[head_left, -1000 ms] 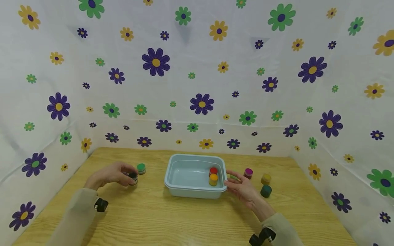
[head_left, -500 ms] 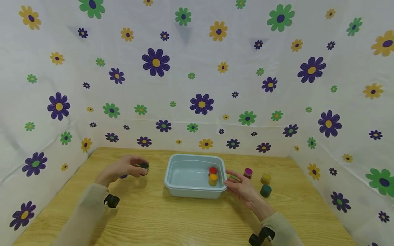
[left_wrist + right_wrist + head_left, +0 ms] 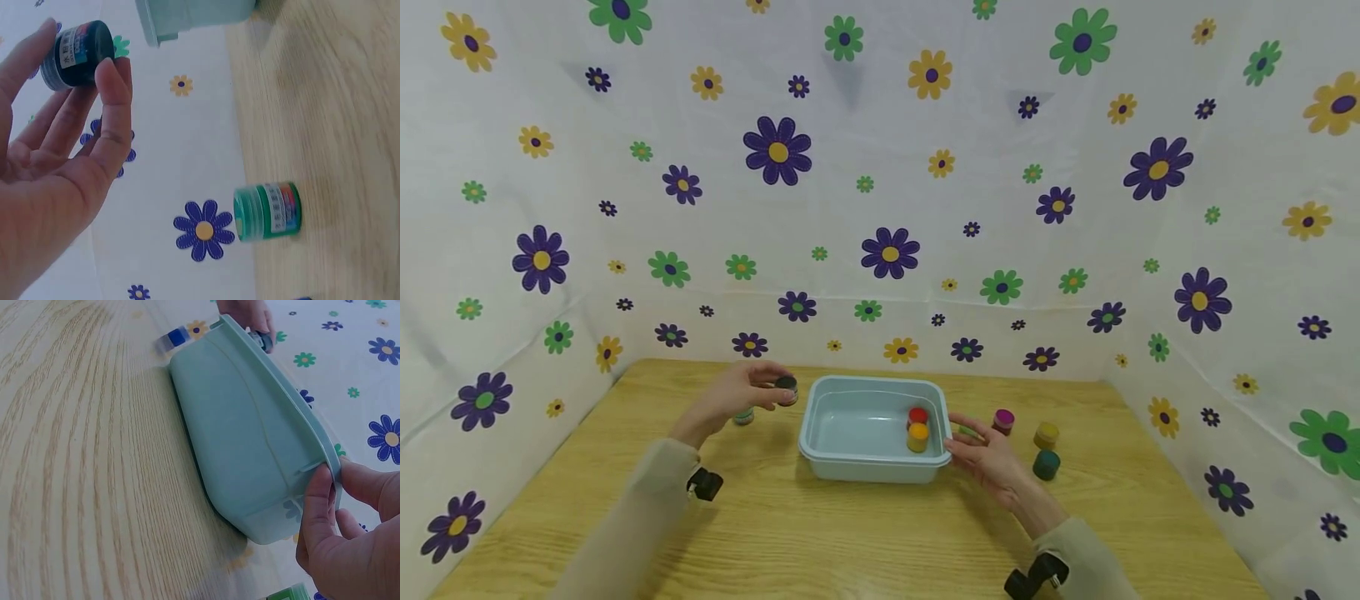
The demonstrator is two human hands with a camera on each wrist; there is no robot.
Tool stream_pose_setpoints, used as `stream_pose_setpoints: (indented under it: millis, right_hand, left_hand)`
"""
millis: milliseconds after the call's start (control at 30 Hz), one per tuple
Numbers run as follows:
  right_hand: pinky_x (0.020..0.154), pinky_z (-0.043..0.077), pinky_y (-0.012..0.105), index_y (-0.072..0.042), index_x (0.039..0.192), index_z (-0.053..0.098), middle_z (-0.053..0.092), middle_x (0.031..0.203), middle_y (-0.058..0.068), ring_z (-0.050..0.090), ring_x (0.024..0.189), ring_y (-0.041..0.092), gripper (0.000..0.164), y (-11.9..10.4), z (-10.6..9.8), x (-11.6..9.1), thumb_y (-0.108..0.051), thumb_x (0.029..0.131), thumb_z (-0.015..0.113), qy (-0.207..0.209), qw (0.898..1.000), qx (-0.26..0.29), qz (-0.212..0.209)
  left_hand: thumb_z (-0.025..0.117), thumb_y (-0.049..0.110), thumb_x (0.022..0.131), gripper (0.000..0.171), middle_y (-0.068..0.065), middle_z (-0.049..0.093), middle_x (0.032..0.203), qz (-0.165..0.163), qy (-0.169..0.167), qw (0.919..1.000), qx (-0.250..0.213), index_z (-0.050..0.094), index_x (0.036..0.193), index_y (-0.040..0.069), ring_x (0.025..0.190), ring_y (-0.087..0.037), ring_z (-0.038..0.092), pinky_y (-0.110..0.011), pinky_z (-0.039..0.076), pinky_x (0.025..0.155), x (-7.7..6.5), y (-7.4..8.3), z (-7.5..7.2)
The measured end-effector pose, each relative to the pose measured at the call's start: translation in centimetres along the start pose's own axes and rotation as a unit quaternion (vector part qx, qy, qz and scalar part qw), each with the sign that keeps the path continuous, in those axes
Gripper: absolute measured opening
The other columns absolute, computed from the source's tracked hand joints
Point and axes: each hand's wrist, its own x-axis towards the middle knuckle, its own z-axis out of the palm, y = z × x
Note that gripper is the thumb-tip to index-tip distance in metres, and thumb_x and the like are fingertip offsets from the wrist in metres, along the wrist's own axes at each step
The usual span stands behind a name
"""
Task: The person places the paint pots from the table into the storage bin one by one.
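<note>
Presently L hand [image 3: 733, 398] pinches dark jar [image 3: 787, 388], raised just left of tub [image 3: 872, 472]; R hand [image 3: 996, 468] pinches tub's right edge. Prob. carry step; next move needs height over left edge.

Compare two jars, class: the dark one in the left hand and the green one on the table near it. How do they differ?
Colour: the dark jar looks almost black, while the green jar is bright green.
Place: the left hand holds the dark jar above the table, whereas the green jar stands on it.
Both are round, labelled jars.
</note>
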Motion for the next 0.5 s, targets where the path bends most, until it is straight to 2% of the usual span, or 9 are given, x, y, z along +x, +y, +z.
stream_pose_setpoints:
  millis: [67,200,433,500]
  right_hand:
    - [0.091,0.057,0.031,-0.005,0.146,0.043,0.055,0.131,0.024,0.064,0.106,0.023,0.056,0.0,0.0,0.0,-0.006,0.094,0.064,0.001,1.0,0.001,0.001]
    - [0.09,0.058,0.03,-0.005,0.146,0.043,0.055,0.131,0.025,0.065,0.104,0.022,0.056,0.1,0.1,0.0,-0.006,0.094,0.064,0.004,1.0,0.002,0.003]
    - [0.088,0.058,0.029,-0.005,0.145,0.043,0.054,0.132,0.026,0.065,0.102,0.022,0.056,0.0,0.1,-0.1,-0.006,0.094,0.065,0.004,1.0,0.002,0.001]
    - [0.088,0.058,0.028,-0.004,0.146,0.041,0.053,0.134,0.028,0.065,0.103,0.021,0.057,-0.1,0.0,-0.2,-0.006,0.094,0.064,-0.001,1.0,0.002,-0.001]
  left_hand:
    - [0.079,0.033,0.083,0.053,-0.014,0.067,0.12,0.004,0.008,1.0,-0.004,0.06,0.127,0.009,0.098,-0.028,0.069,-0.038,0.059,0.082,0.3,0.4,0.4]
    - [0.079,0.033,0.082,0.052,-0.012,0.064,0.124,0.0,0.02,0.9995,-0.023,0.061,0.127,0.012,0.097,-0.026,0.069,-0.044,0.057,0.088,0.7,1.2,1.4]
    - [0.079,0.026,0.084,0.052,-0.016,0.063,0.124,0.003,0.027,0.9968,-0.075,0.06,0.127,0.006,0.106,-0.025,0.065,-0.044,0.056,0.094,1.3,2.6,3.4]
    - [0.079,0.026,0.084,0.051,-0.014,0.064,0.124,0.0,0.037,0.9965,-0.075,0.06,0.128,0.007,0.109,-0.024,0.064,-0.043,0.055,0.095,1.3,2.9,4.1]
